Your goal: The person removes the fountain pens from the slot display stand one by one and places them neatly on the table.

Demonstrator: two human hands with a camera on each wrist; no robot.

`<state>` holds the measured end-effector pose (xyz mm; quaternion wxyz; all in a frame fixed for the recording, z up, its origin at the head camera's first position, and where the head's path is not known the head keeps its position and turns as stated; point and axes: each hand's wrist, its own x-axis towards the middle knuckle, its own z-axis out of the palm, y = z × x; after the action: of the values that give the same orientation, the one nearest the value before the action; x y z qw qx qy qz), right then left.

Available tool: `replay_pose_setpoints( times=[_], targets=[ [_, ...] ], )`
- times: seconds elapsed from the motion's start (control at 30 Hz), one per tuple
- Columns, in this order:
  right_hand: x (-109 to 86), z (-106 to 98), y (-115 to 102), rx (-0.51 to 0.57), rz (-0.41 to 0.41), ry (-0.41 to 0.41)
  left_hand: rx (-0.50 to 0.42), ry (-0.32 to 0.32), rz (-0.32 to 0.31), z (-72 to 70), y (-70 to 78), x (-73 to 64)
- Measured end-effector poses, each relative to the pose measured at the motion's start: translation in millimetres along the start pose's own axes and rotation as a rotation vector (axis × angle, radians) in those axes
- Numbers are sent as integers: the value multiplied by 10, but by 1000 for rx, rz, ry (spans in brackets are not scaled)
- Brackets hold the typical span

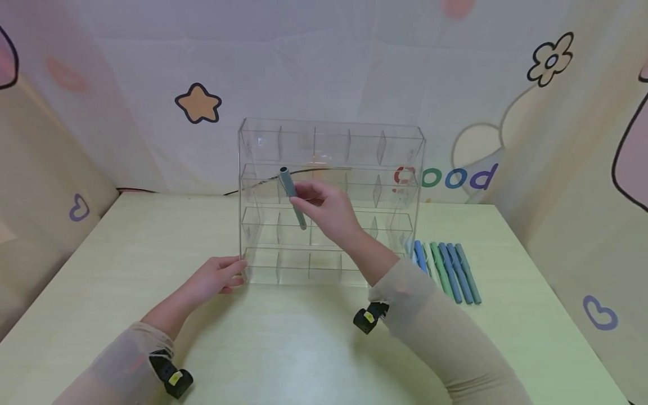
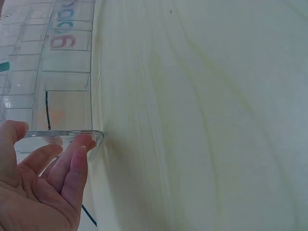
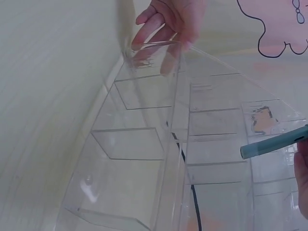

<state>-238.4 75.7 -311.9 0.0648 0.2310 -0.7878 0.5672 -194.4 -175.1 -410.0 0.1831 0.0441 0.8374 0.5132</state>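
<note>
A clear acrylic organizer [image 1: 326,275] with several rows of compartments stands upright on the table. My right hand [image 1: 329,211] pinches a grey-green marker [image 1: 287,183] between thumb and fingers, in front of the organizer's middle rows. The marker is tilted, its dark-centred end uppermost; in the right wrist view the marker [image 3: 269,146] shows apart from the compartment walls. At the organizer's lower left side, my left hand [image 1: 215,278] rests its fingertips against the side wall. The left wrist view shows that hand [image 2: 53,187] with loosely bent fingers touching the wall's outside.
Several blue and green markers [image 1: 450,273] lie in a row on the table [image 1: 304,343], right of the organizer. A printed cloth [image 1: 324,73] hangs behind and along both sides. Small black cameras sit on both wrists.
</note>
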Motion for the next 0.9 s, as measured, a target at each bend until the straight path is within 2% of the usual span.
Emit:
replay_pose_setpoints(
  times=[0.3, 0.47, 0.8, 0.9],
  targets=[
    [-52, -243, -83, 53, 7, 62, 0, -2, -1, -3, -6, 4],
    [-111, -456, -69, 69, 59, 77, 5, -3, -2, -8, 1, -3],
    [-352, -907, -12, -66, 238, 73, 4, 2, 0, 0, 3, -2],
    [-432, -1035, 10, -102, 262, 78, 3, 4, 1, -5, 12, -9]
  ],
)
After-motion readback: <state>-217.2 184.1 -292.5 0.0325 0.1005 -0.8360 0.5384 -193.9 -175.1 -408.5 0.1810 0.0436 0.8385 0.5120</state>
